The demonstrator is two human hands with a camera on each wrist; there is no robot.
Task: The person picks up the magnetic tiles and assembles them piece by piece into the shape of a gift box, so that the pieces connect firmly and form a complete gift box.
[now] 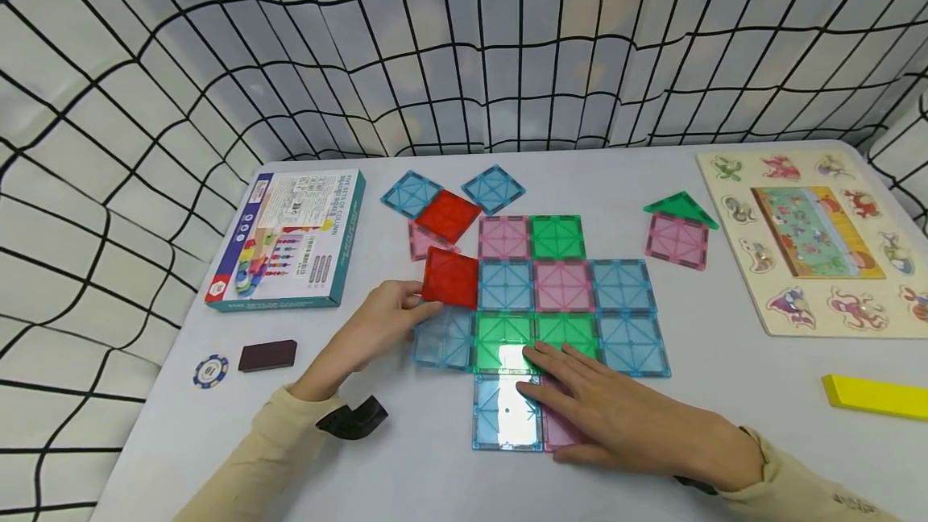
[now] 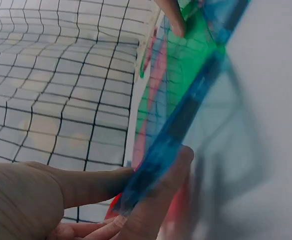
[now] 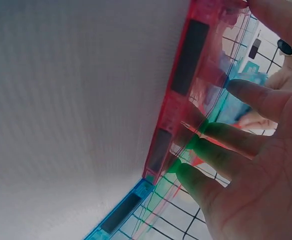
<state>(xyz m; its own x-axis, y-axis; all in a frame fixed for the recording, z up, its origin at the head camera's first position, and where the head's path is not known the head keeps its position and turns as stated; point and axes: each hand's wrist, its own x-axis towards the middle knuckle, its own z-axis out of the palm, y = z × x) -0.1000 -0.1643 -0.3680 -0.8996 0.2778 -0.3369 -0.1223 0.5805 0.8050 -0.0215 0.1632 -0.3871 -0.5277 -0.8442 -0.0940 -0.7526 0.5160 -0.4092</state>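
Translucent square magnetic tiles lie joined in a flat patchwork on the table. My left hand pinches a blue tile by its edge between thumb and finger, at the patchwork's left side. Just above it, a red tile sits against the fingertips; whether they also grip it is unclear. My right hand rests with spread, mostly straight fingers on the lower right tiles, partly covering a pink tile and touching a green tile. Beside its fingers is a blue tile with bright glare.
Loose blue, red and pink tiles, including a red one, lie behind the patchwork. A green triangle overlaps a pink tile at right. Around them are a boxed game, a poker chip, a dark block, a wooden puzzle board and a yellow bar.
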